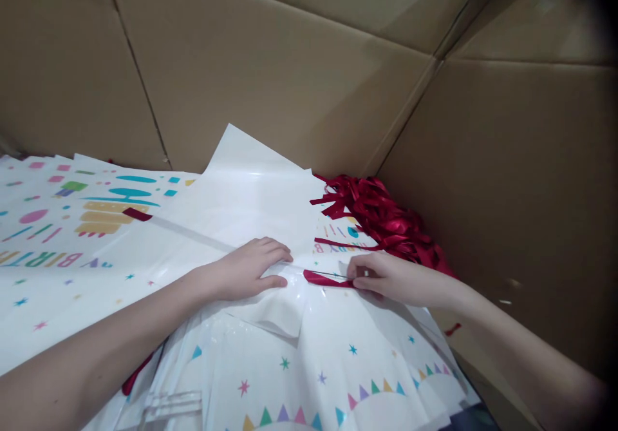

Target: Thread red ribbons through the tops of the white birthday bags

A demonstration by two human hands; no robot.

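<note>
My left hand (255, 268) lies flat on a white sheet (261, 205) with its fingers stretched out, pressing the folded-over plastic down. Close by on the right, my right hand (374, 275) pinches a red ribbon (326, 279) between thumb and fingers. A thin dark line runs along that ribbon's upper edge; I cannot make out what it is. Under both hands spreads a stack of printed birthday sheets (309, 373) with coloured stars and bunting. Another short red ribbon end (138, 214) shows at the left, joined to a pale strip that runs toward my left hand.
A heap of red ribbons (386, 218) lies on the sheets behind my right hand. More birthday sheets (43, 225) with a cake print spread to the left. Cardboard walls (270, 64) rise behind and at the right (531, 173). A red scrap (452, 329) lies beyond the stack's right edge.
</note>
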